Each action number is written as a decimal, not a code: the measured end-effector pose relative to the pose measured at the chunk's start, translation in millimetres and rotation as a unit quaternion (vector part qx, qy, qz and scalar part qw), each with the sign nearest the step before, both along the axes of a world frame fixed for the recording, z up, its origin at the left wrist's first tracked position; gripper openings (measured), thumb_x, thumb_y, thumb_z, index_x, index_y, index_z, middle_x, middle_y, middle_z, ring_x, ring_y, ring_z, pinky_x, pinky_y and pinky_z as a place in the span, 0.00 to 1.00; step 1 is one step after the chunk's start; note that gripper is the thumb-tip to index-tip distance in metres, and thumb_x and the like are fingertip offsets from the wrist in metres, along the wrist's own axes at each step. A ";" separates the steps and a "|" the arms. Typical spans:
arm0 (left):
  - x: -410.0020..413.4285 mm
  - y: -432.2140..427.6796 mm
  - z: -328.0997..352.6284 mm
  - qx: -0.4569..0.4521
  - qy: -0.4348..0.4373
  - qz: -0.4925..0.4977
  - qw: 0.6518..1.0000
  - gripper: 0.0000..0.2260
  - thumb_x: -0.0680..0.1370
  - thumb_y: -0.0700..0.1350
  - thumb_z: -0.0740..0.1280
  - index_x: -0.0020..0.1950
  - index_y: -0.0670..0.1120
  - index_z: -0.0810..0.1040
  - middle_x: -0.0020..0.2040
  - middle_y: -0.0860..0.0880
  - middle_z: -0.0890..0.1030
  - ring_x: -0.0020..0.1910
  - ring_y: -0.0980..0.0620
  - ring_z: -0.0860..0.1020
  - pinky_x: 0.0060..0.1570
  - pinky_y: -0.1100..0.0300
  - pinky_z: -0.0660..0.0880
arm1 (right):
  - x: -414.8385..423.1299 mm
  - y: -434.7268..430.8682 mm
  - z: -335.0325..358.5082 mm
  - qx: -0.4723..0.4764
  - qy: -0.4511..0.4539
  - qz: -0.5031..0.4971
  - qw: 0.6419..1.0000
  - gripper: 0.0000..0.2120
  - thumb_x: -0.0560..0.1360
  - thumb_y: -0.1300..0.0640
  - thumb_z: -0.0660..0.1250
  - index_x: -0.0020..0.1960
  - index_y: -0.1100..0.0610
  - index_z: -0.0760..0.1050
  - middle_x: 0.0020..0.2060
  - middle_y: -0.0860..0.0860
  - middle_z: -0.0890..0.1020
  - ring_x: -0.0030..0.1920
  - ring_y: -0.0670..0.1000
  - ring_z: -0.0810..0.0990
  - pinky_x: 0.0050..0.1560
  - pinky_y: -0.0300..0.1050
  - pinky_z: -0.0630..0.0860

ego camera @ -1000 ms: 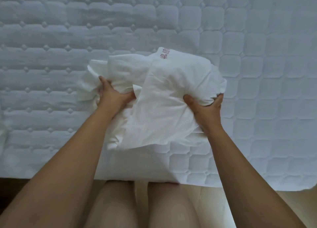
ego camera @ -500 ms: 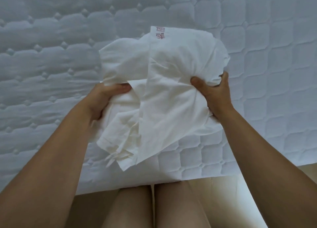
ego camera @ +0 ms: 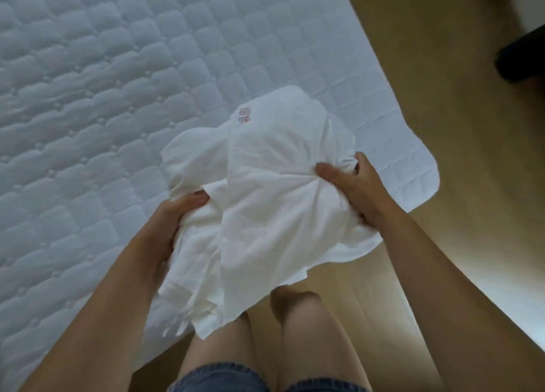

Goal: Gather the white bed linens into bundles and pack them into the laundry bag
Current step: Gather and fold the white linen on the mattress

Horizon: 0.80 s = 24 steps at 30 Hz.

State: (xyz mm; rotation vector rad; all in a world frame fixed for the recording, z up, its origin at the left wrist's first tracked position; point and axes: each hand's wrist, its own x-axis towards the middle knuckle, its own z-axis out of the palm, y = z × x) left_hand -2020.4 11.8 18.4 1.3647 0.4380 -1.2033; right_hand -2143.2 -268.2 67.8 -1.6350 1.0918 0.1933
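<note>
A crumpled bundle of white bed linen (ego camera: pixel 265 203) with a small red stamp near its top hangs in the air over the bed's corner and my legs. My left hand (ego camera: pixel 169 223) grips its left side, thumb on top. My right hand (ego camera: pixel 356 188) clutches the bunched cloth on its right side. Loose folds dangle down to my thighs. No laundry bag is in view.
The quilted white mattress cover (ego camera: pixel 118 96) fills the left and top, its rounded corner (ego camera: pixel 424 173) at the right. Wooden floor (ego camera: pixel 442 67) lies to the right and below. A dark object (ego camera: pixel 522 58) sits at the far right edge.
Both hands lifted the bundle off the mattress and carried it toward the bed's corner. The view swung right, so the floor and the bed's corner now show.
</note>
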 end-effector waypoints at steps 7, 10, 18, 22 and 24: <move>-73.5 -114.3 57.2 -0.028 -0.031 -0.129 0.991 0.30 0.65 0.54 0.76 0.63 0.45 0.77 0.62 0.36 0.77 0.61 0.34 0.76 0.61 0.31 0.69 | -157.2 -68.3 82.9 -0.010 -0.025 -0.167 0.986 0.57 0.47 0.28 0.76 0.70 0.50 0.65 0.63 0.48 0.76 0.59 0.52 0.77 0.59 0.54 0.75; -127.1 -186.5 92.5 -0.043 -0.051 -0.194 0.979 0.30 0.64 0.54 0.76 0.63 0.44 0.77 0.61 0.36 0.78 0.59 0.34 0.77 0.60 0.31 0.70 | -236.4 -107.1 106.4 -0.015 -0.072 -0.228 0.971 0.37 0.59 0.39 0.78 0.64 0.50 0.71 0.54 0.46 0.80 0.50 0.46 0.81 0.45 0.41 0.76; -272.6 -357.9 157.2 -0.070 -0.083 -0.350 0.931 0.28 0.61 0.50 0.73 0.60 0.44 0.79 0.53 0.37 0.83 0.52 0.35 0.81 0.59 0.37 0.73 | -420.4 -193.1 117.3 -0.053 -0.108 -0.387 0.914 0.18 0.64 0.46 0.77 0.50 0.45 0.74 0.46 0.43 0.83 0.46 0.44 0.82 0.46 0.42 0.77; -307.1 -428.4 167.1 -0.054 -0.098 -0.392 0.913 0.31 0.57 0.52 0.74 0.59 0.44 0.79 0.51 0.40 0.84 0.50 0.38 0.82 0.57 0.41 0.75 | -463.4 -234.0 110.9 -0.048 -0.117 -0.432 0.893 0.14 0.66 0.49 0.76 0.47 0.45 0.75 0.43 0.42 0.83 0.41 0.40 0.82 0.42 0.39 0.76; -319.9 -469.5 166.4 -0.049 -0.105 -0.409 0.905 0.31 0.57 0.52 0.74 0.59 0.44 0.79 0.50 0.40 0.84 0.49 0.38 0.82 0.56 0.42 0.76 | -479.6 -261.2 106.3 -0.049 -0.114 -0.454 0.882 0.13 0.67 0.50 0.76 0.47 0.45 0.74 0.43 0.41 0.82 0.41 0.38 0.82 0.40 0.37 0.75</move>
